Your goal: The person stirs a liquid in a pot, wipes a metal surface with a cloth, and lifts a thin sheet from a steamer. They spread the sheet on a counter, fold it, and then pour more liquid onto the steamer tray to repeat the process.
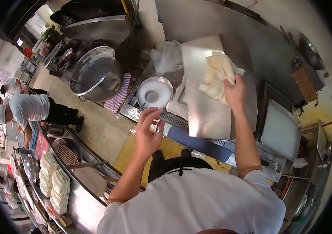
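My right hand grips a folded cream cloth by its lower right side. The cloth lies bunched against a smooth metal sheet, which has a bent ridge down its length. My left hand is raised in the air with its fingers loosely bent and apart, a ring on one of them, and nothing in it. Just beyond its fingertips stands a round metal pan of white liquid or powder, with a small metal cup in it.
A large metal pot with a ladle stands at the left beside a striped towel. Right of the sheet is a shallow tray. Stacked white pieces lie on the left counter, where co-workers stand. A clear plastic bag sits behind the pan.
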A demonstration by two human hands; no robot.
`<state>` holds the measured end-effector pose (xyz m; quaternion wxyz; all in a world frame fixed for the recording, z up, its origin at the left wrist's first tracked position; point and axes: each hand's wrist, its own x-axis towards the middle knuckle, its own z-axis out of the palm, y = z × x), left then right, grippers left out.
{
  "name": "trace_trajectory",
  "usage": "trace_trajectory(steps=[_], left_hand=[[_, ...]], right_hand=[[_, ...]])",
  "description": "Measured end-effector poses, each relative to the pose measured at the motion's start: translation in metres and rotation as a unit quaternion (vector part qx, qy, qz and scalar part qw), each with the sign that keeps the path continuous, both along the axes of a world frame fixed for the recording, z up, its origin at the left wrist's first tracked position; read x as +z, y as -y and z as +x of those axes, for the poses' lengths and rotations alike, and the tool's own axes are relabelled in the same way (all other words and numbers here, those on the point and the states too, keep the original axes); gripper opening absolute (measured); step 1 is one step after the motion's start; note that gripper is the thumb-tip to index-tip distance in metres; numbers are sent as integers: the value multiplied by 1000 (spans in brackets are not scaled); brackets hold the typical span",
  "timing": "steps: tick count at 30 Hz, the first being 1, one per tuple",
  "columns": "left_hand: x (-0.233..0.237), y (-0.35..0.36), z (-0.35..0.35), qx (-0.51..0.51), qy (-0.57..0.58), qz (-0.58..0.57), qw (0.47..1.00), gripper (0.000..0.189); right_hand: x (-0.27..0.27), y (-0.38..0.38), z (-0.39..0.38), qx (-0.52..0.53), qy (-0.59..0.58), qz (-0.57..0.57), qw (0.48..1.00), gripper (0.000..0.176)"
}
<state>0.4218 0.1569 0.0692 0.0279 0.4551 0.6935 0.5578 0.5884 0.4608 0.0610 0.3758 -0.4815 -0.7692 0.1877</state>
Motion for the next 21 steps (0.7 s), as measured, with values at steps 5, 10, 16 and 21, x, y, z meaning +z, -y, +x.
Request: trace_trajectory(steps=[5,10,16,21], left_hand=[[-26,-20,-3,4,48,-68,997,35],[-52,-42,-28,-5,126,-97,987,32],[-80,-66,-54,-12,166,-90,982,31],[-84,-62,-82,-8,181,-111,977,31]], right_hand=[[-38,-58,23,-68,29,-49,996,35],[-57,-85,18,-134,95,-105,981,41],[-76,-119,-16,-146,103,-145,973,46],[-95,-146,-48,-159,111,-148,970,49]])
